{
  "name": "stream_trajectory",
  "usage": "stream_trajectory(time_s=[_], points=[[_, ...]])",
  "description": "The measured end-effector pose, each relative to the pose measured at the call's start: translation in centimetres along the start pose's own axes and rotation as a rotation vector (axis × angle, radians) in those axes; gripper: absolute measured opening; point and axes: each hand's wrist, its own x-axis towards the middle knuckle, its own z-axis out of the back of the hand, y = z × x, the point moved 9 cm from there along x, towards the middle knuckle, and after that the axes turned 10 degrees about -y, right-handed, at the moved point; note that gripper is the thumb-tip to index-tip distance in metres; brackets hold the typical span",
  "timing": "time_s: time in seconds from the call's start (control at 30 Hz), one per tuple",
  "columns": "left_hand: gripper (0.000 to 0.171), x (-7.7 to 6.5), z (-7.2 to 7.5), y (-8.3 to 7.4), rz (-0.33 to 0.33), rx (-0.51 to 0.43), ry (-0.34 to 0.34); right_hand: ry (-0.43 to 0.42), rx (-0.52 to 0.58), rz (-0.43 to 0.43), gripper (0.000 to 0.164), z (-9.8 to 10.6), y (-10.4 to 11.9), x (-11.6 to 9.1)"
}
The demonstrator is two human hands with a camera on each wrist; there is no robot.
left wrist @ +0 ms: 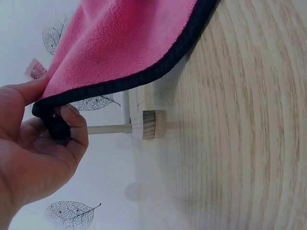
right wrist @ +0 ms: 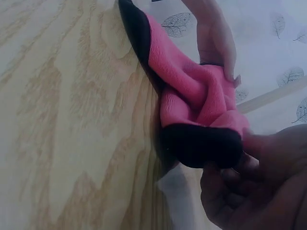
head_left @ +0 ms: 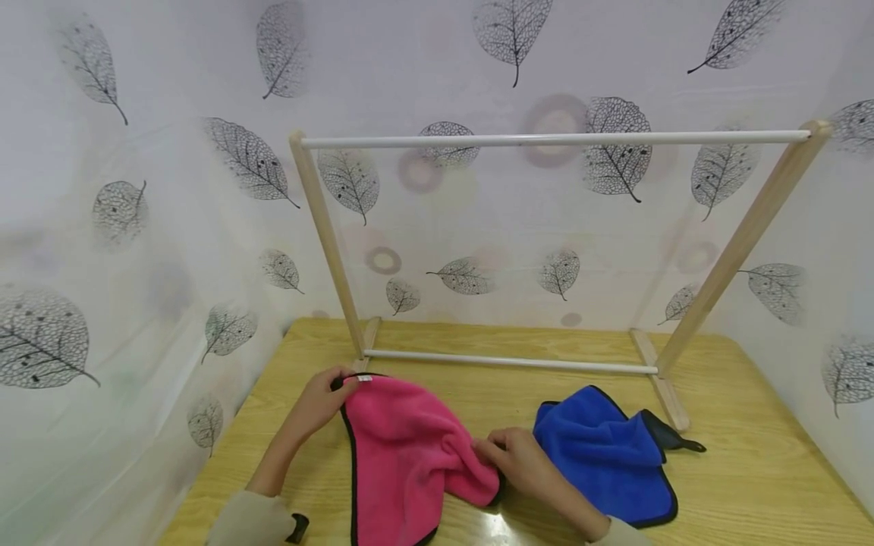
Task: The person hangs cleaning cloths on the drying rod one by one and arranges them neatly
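- Head view: so my pink cloth [head_left: 403,447] is low in the frame, a bit left of center, over the wood-grain table [head_left: 758,470]. My left hand [head_left: 319,403] pinches its upper left corner, right next to a little white tag [head_left: 364,378]. My right hand [head_left: 524,461] pinches its right side, bottom middle of the frame.
- Same view: blue cloth [head_left: 601,447] lies rumpled at lower right, just beside my right hand. Behind both, a rack [head_left: 546,139] with white bars and wooden legs stands middle to right.
- Left wrist view: thumb and curled fingers at the left edge, pinching the black-trimmed corner; pink stuff takes up the top middle.
- Right wrist view: thumb and fingers at lower right, pinching the cloth by its black end [right wrist: 199,146]. Left hand's near the top.
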Motion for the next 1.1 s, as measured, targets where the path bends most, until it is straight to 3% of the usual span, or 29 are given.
stream_trajectory(time_s=[0.23,0.4,0.6,0.83,1.1], points=[[0.029,-0.5,-0.4,0.4,0.017,-0.018,0.053,0.007,0.033,-0.006,0.014,-0.9,-0.4,0.7],[0.033,-0.8,-0.7,0.6,0.037,-0.034,0.076,0.009,-0.092,0.053,0.018,-1.3,-0.3,1.0],[0.031,-0.9,-0.8,0.6,0.037,-0.018,0.079,-0.008,-0.160,0.100,0.006,-1.8,0.1,1.0],[0.034,-0.6,-0.9,1.2,0.066,-0.004,0.068,-0.074,-0.165,0.113,0.011,-1.3,0.2,0.8],[0.031,-0.8,-0.5,0.8,0.062,-0.048,0.084,-0.191,-0.068,0.013,0.021,1.3,0.4,0.6]])
